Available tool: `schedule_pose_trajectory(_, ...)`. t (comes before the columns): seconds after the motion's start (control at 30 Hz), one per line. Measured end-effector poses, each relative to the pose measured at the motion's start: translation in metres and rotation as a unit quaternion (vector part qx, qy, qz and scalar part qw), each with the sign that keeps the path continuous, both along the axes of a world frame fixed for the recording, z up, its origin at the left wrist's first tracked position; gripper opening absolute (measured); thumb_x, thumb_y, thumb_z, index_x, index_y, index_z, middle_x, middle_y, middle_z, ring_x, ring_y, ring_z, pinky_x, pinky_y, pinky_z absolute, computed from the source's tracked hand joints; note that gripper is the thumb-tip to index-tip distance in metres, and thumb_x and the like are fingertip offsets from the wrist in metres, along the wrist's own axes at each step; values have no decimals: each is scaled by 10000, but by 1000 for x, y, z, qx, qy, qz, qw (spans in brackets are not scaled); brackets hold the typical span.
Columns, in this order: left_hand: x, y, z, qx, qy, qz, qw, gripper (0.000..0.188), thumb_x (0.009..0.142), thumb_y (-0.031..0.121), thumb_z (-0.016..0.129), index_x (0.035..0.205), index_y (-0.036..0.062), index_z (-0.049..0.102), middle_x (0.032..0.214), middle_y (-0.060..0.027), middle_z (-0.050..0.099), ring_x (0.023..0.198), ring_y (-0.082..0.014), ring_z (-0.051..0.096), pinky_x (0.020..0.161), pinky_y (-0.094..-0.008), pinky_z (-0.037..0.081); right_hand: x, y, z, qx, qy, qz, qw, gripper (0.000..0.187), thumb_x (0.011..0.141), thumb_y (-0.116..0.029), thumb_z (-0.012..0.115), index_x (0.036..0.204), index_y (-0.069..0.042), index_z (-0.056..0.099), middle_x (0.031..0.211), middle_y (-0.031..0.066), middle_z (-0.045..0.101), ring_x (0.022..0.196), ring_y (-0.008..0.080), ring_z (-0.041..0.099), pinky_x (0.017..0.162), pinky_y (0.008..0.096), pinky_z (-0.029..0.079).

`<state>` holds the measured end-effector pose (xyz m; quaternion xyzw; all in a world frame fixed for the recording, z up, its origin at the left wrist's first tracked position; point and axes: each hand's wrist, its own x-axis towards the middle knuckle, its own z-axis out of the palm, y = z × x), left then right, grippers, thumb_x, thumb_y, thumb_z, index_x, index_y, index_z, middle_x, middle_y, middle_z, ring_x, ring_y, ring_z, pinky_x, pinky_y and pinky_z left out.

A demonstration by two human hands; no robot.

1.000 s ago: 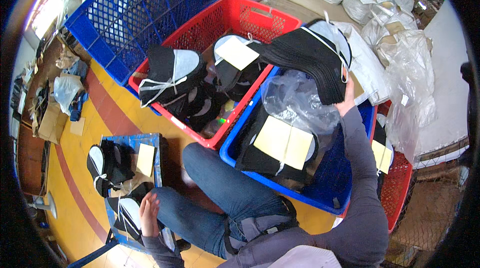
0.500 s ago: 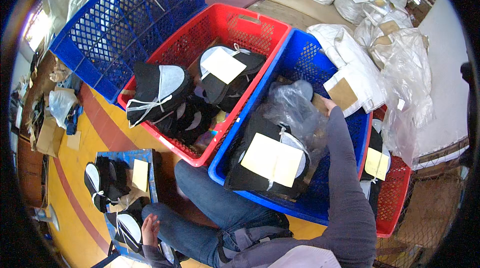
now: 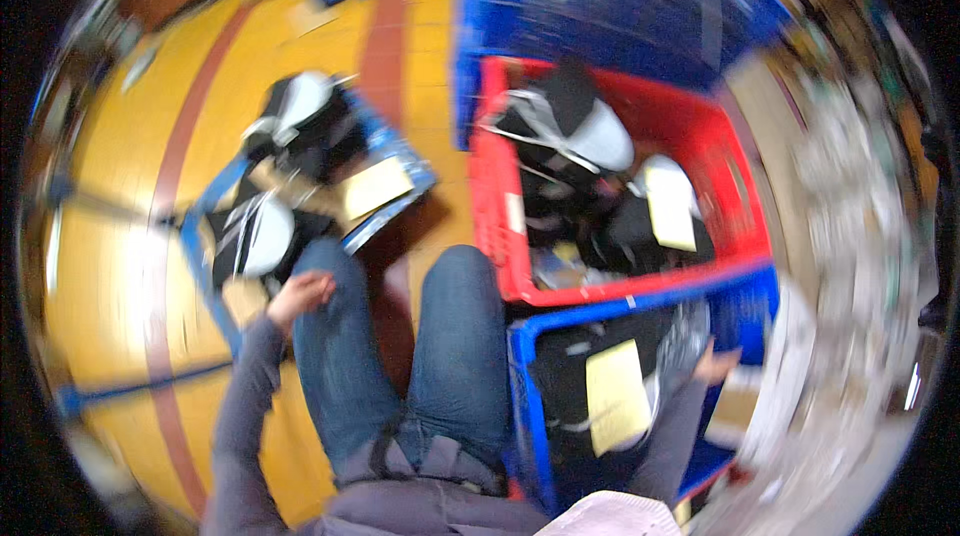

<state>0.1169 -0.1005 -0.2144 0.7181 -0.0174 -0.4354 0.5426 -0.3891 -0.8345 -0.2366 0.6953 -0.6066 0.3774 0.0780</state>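
My left hand [image 3: 302, 297] hovers by my left thigh, beside the low blue stand [image 3: 415, 176]. Its fingers are loosely bent and hold nothing visible. On that stand lie tied bundles of black and white cut pieces [image 3: 265, 234] and a yellow paper slip [image 3: 377, 187]. At the right, my right hand [image 3: 715, 366] is over the far right part of a blue crate [image 3: 640, 308], fingers apart and blurred, beside a clear plastic bag [image 3: 686, 334]. Inside the crate are black pieces with a pale yellow paper [image 3: 617, 398] on top.
Beyond the blue crate stands a red crate [image 3: 620, 293] holding tied black and white bundles [image 3: 575, 121] and another paper slip [image 3: 670, 206]. An upright blue crate [image 3: 600, 16] stands behind it. White sacks [image 3: 840, 236] lie along the right. The floor [image 3: 250, 66] is yellow with red stripes.
The view has swung to the left, so the crates now appear further right and the stand nearer the middle. My right hand stays over the blue crate; my left hand remains by the stand.
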Motion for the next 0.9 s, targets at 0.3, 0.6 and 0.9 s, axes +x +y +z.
schedule_pose_trajectory(0.3,-24,97,8,44,7,169,985,331,936,263,564,1213,82,574,1069,-2,634,826,-64,548,727,-206,440,34,72,-43,449,175,310,820,600,816,-417,644,1251,-19,535,1144,171,591,1028,285,562,846,361,446)
schedule_pose_trajectory(0.6,27,77,-62,-107,274,692,659,1100,710,694,639,1459,65,135,1351,-171,342,1209,-319,378,1035,-456,329,15,17,42,534,25,302,789,333,895,-136,596,1172,48,579,876,43,621,670,84,507,556,230,408)
schedule_pose_trajectory(0.9,71,100,-39,407,-488,334,697,518,764,380,706,1202,154,549,1087,-130,543,1057,-316,511,846,-450,441,96,87,181,64,243,449,858,435,886,-184,585,1258,31,521,1069,248,629,988,370,597,917,425,446)
